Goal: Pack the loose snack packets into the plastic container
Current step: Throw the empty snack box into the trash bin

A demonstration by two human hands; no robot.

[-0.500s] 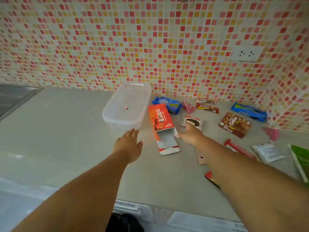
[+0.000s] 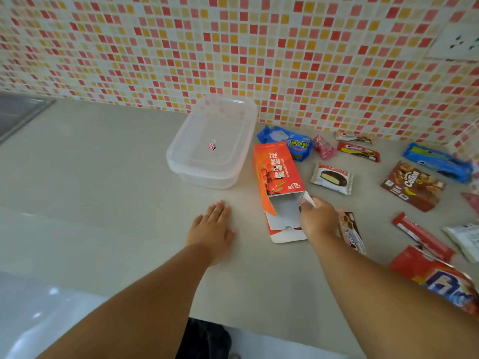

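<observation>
From the head view I see my left hand [image 2: 212, 226] lying flat, fingers spread, on the tabletop [image 2: 103, 193]. My right hand [image 2: 317, 218] pinches the open orange box [image 2: 278, 174]. The clear plastic container [image 2: 178, 161] sits beside it, snack packets [image 2: 332, 178] scattered right.

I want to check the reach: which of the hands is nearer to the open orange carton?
Right. The right hand touches the orange carton at its open end. The left hand lies flat on the counter, apart from the carton, to its left.
</observation>
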